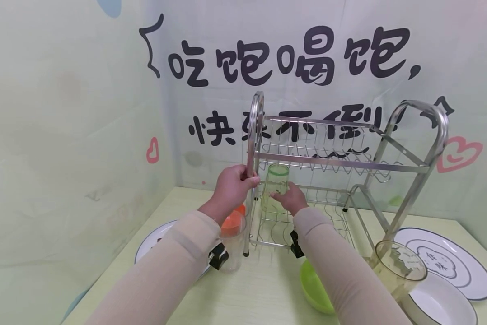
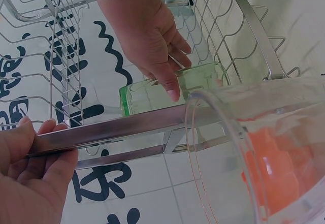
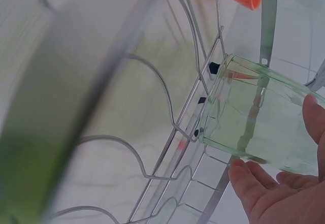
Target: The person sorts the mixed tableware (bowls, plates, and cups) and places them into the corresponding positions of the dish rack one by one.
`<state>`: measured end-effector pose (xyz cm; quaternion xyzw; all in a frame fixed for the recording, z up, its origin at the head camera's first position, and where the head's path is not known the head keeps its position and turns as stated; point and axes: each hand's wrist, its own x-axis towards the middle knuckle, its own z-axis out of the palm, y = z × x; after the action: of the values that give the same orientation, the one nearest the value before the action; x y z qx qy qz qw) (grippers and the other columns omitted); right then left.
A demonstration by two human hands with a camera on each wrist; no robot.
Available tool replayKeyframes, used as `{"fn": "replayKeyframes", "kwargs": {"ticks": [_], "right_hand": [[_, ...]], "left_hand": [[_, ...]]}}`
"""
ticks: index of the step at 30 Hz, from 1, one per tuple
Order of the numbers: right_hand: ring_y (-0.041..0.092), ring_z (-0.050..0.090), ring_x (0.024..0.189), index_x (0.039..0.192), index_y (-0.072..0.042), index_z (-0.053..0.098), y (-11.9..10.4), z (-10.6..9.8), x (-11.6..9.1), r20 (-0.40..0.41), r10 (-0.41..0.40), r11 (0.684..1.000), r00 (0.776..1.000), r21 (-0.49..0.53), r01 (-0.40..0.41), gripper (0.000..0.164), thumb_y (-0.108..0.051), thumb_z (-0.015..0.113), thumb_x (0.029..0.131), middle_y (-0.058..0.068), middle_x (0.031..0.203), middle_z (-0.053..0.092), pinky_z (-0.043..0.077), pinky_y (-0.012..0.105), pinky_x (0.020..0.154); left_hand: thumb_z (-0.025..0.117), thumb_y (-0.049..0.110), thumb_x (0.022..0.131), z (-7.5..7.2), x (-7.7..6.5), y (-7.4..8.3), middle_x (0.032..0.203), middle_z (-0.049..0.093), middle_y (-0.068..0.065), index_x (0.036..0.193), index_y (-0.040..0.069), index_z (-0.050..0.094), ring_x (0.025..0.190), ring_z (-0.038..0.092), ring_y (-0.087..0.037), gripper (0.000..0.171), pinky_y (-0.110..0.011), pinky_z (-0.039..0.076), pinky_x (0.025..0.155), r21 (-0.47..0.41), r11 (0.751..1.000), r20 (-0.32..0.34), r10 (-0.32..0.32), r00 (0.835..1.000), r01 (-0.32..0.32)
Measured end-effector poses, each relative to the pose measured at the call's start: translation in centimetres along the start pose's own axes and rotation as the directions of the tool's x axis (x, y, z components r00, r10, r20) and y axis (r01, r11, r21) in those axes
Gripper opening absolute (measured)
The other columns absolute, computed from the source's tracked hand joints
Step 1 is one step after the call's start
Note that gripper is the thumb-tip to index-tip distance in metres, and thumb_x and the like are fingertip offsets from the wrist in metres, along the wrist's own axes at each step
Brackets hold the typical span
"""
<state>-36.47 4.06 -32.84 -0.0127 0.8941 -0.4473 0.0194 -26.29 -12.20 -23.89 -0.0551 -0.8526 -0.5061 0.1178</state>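
A clear green-tinted glass (image 1: pixel 277 180) stands in the lower tier of the metal dish rack (image 1: pixel 337 162), its thicker green end up. My right hand (image 1: pixel 294 198) grips the glass from the side, thumb on one face and fingers round the other. In the right wrist view, the lower end of the glass (image 3: pixel 254 117) is right at the shelf wires. My left hand (image 1: pixel 232 186) holds the rack's left upright (image 2: pixel 111 132) between thumb and fingers, at about the height of the glass.
Left of the rack are a clear cup (image 1: pixel 232 255), something orange (image 1: pixel 232 224) and a plate (image 1: pixel 147 243). A green bowl (image 1: pixel 314 289) sits in front. To the right are an amber glass (image 1: pixel 402 271), a white bowl (image 1: pixel 442 300) and an oval plate (image 1: pixel 471 275).
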Motion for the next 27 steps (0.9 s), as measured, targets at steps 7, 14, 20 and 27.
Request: {"fn": "replayKeyframes", "kwargs": {"ticks": [7,14,20,27], "right_hand": [[0.042,0.027,0.14,0.149,0.006,0.021,-0.13,0.06,0.1,0.008,-0.006,1.0,1.0,-0.026,0.006,0.08,-0.031,0.064,0.093,0.025,0.153,0.025,0.025,0.051,0.113],[0.042,0.026,0.14,0.15,0.004,0.02,-0.03,0.17,0.24,0.023,-0.01,0.999,1.0,-0.032,0.01,0.078,-0.032,0.061,0.094,0.024,0.154,0.025,0.025,0.052,0.113],[0.041,0.025,0.14,0.151,0.004,0.018,-0.1,0.26,0.32,0.034,-0.001,0.999,0.999,-0.048,0.002,0.078,-0.033,0.06,0.095,0.024,0.154,0.023,0.025,0.052,0.113],[0.042,0.024,0.14,0.151,0.005,0.015,-0.25,0.17,0.47,0.05,-0.004,0.997,0.999,-0.078,0.008,0.079,-0.032,0.058,0.096,0.026,0.155,0.021,0.024,0.053,0.113]], "left_hand": [[0.063,0.011,0.093,-0.03,-0.08,0.09,0.094,0.069,-0.009,0.092,0.002,0.064,0.081,0.054,-0.019,0.009,-0.028,0.04,0.067,-0.008,1.0,-0.003,0.009,1.0,-0.009],[0.063,0.01,0.093,0.02,-0.14,0.07,0.092,0.068,-0.009,0.091,0.002,0.065,0.079,0.051,-0.019,0.009,-0.028,0.039,0.066,-0.011,1.0,-0.003,0.004,1.0,-0.004],[0.064,0.011,0.093,-0.01,-0.15,0.06,0.094,0.069,-0.01,0.091,0.002,0.065,0.081,0.053,-0.02,0.009,-0.028,0.04,0.067,-0.013,1.0,0.001,0.001,1.0,-0.001],[0.064,0.011,0.092,-0.07,-0.2,0.15,0.094,0.069,-0.01,0.091,0.002,0.065,0.081,0.054,-0.019,0.009,-0.027,0.039,0.066,-0.003,1.0,-0.004,0.009,1.0,-0.009]]}}
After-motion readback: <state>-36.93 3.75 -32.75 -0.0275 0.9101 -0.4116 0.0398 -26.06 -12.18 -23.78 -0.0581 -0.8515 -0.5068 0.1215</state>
